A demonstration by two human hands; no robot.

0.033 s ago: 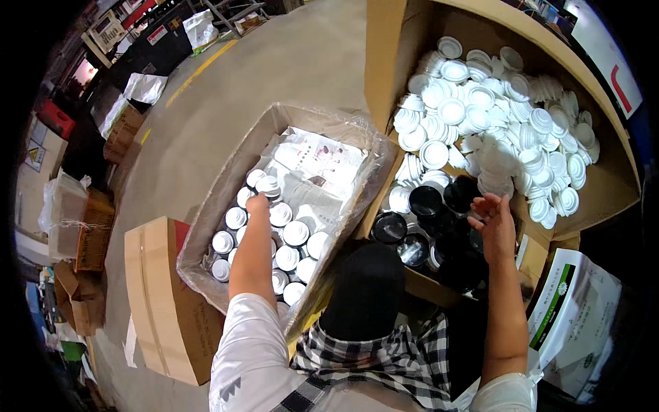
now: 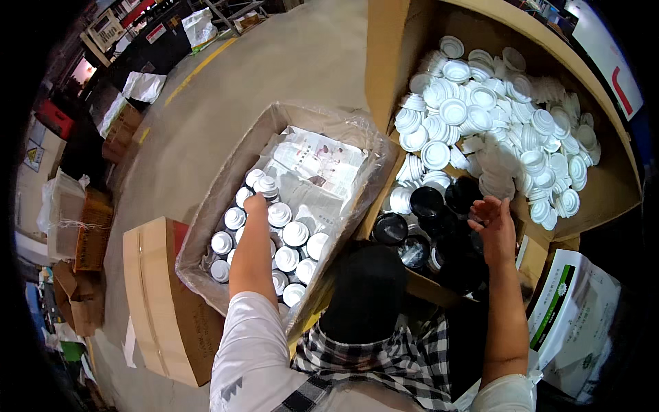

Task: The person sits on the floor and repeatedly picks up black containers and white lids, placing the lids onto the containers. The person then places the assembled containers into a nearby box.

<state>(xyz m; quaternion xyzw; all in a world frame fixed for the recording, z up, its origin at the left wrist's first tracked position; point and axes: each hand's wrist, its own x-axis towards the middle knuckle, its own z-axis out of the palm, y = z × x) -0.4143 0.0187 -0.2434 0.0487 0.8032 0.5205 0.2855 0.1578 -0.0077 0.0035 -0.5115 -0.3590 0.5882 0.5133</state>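
My left hand reaches into the plastic-lined box, its fingers closed about a white-lidded jar at the end of a row; the fingertips are mostly hidden. Around it several black jars with white stepped lids stand upright. My right hand is raised at the edge of the big carton, palm turned inward, fingers apart and lightly curled, with nothing visible in them. Just beyond its fingertips lie shaded white lids. Black jars are heaped left of that hand.
A large carton at the right holds a pile of loose white lids. Printed paper sheets line the far part of the lined box. A closed cardboard box stands left, and a white printed sack lies at the lower right.
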